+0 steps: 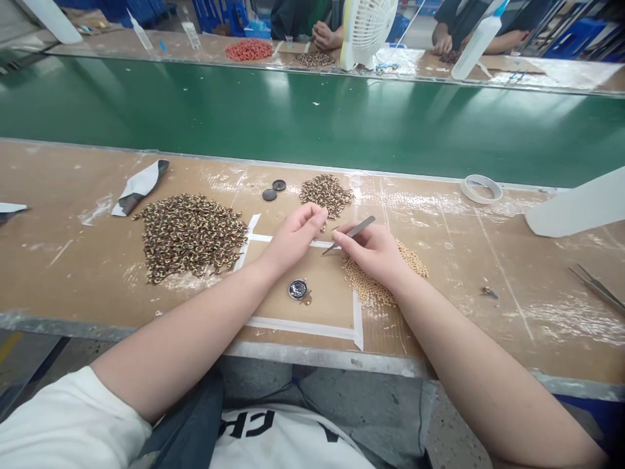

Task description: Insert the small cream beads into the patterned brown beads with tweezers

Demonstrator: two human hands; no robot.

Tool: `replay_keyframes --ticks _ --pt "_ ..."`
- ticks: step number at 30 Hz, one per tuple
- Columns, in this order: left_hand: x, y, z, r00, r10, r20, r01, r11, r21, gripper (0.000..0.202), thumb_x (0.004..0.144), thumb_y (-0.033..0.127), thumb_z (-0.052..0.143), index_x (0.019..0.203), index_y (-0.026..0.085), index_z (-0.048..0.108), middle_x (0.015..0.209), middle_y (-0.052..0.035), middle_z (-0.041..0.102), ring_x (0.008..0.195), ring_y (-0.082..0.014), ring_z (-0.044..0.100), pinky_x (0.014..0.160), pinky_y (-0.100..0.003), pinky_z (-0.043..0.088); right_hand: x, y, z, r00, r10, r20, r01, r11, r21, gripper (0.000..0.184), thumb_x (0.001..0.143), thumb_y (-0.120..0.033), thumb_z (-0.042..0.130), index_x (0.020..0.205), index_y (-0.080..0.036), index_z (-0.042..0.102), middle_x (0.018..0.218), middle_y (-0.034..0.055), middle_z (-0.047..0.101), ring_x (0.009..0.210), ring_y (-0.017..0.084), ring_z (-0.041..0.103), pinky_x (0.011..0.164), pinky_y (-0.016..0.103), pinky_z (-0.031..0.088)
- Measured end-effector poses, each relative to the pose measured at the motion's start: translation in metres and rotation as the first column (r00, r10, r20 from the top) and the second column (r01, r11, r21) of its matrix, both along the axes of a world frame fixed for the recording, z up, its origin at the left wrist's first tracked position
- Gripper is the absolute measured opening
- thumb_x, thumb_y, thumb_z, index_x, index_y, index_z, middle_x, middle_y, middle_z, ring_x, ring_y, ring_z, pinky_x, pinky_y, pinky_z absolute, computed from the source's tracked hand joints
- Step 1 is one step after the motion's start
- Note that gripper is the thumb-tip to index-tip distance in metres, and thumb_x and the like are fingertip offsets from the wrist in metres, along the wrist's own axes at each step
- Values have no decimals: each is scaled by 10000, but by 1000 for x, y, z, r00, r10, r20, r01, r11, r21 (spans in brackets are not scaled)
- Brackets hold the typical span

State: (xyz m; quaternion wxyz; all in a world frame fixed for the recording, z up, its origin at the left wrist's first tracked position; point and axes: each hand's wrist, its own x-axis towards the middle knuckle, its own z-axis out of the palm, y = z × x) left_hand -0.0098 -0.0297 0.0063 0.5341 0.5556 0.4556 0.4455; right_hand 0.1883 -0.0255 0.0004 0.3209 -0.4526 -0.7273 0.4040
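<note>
My right hand (374, 251) is closed around a pair of metal tweezers (360, 227), whose tips point down and left. Beneath that hand spreads a pile of small beige beads (374, 286). My left hand (300, 229) is pinched just in front of a small heap of dark and gold pieces (326, 194); what its fingers hold is too small to make out. Below both hands, a small round cap with dark, glossy contents (297, 289) rests on the tape-framed cardboard (273, 306), a brownish smear beside it. A larger pile of dark and gold pieces (193, 234) lies left.
Two dark round lids (273, 190) lie behind my hands. A tape roll (481, 189), a white bottle (576, 205) and more tweezers (598, 285) are on the right. Beyond runs a green belt (312, 120); across it people work near a fan (368, 29).
</note>
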Motion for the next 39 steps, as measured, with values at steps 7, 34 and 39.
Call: replay_keyframes --ticks 7,34,39 --pt "-20 16 5 670 227 706 -48 963 -264 305 922 494 569 950 190 575 819 -32 567 639 -92 498 533 -215 370 0 1 -2 1000 -17 26 16 1000 17 338 959 -491 643 888 -183 762 857 58 747 730 166 636 654 325 446" --pt "-6 6 -7 975 146 170 -196 924 329 137 877 55 543 901 188 518 1079 -36 756 1052 -149 740 870 -293 625 1 -4 5 970 -153 -192 180 975 133 311 953 -470 674 842 -186 739 625 -9 612 553 104 532 524 267 393" --pt "-6 7 -9 974 97 204 -147 957 250 191 818 23 500 882 196 450 903 -20 775 744 -128 749 607 -226 527 0 -3 5 964 -165 -209 198 970 144 307 947 -463 677 842 -182 740 617 -11 608 543 101 521 522 264 395"
